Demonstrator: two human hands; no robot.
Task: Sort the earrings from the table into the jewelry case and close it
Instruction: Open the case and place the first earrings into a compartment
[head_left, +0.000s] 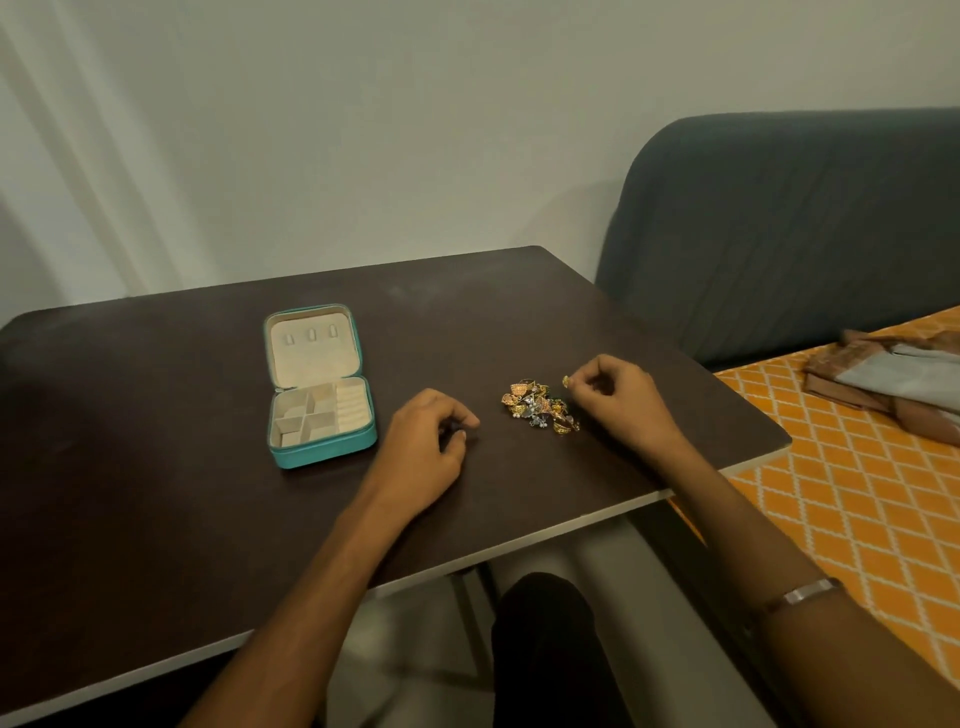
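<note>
A small teal jewelry case (322, 452) lies open on the dark table (156, 467), its lid flat behind it and its beige compartments bare. To its right is a heap of several gold and silver earrings (537, 408). My right hand (618, 400) sits just right of the heap and pinches a small gold earring (566, 381) between thumb and fingertips. My left hand (431, 447) rests on the table between the case and the heap, fingers loosely curled; something small and dark may lie under its fingertips, too small to tell.
The table's front edge (519, 551) runs diagonally toward me. A bed with an orange patterned sheet (852, 493) stands to the right, with folded cloth (893, 384) on it and a dark blue headboard (779, 234) behind.
</note>
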